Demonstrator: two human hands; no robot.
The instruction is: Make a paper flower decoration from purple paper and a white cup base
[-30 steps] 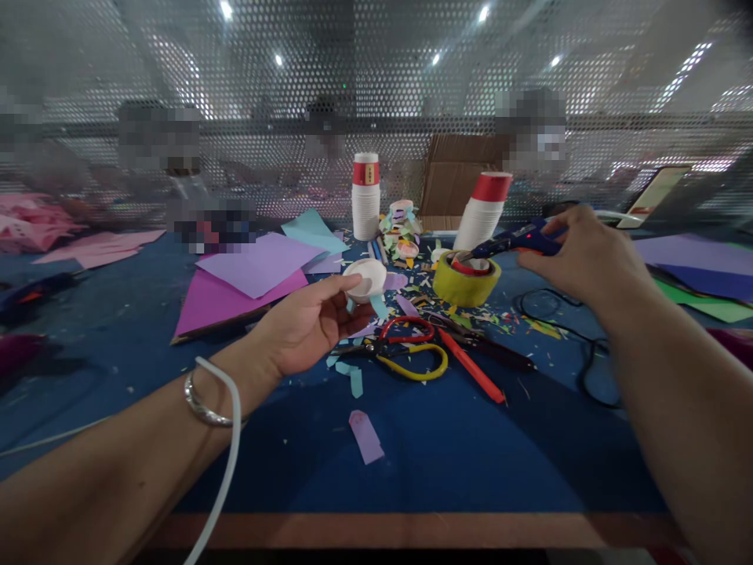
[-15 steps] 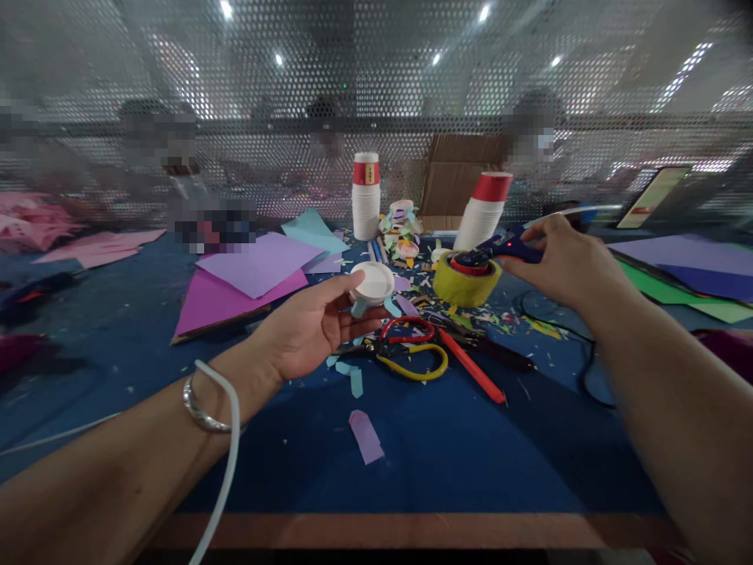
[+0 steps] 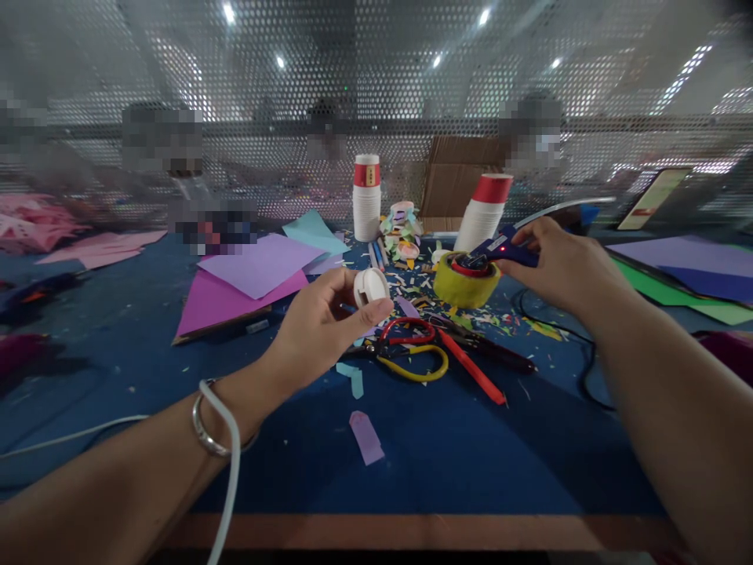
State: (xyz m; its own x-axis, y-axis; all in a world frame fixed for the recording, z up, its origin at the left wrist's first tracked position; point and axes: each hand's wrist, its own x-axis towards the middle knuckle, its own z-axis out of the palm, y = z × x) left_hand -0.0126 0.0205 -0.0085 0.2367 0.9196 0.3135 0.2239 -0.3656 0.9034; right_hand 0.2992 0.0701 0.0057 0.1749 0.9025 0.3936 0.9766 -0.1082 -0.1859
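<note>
- Left fingers [image 3: 369, 315] pinch the white cup base [image 3: 369, 282], tilted, mid-view.
- Right fingers [image 3: 532, 230] grip the glue gun [image 3: 513, 251] at three o'clock from the base, its front over the tape [image 3: 466, 293], contact unclear.
- Scissors [image 3: 405, 340] lie on the table [image 3: 471, 471] at five o'clock.
- An upright cup stack [image 3: 366, 205] stands at twelve, a leaning stack [image 3: 481, 222] at two.

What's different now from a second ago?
The left hand has turned the small white cup piece, so its blue tabs no longer show. The right hand, holding the blue glue gun, has shifted slightly left. The scissors, yellow tape roll and upright cup stack stayed put.
</note>
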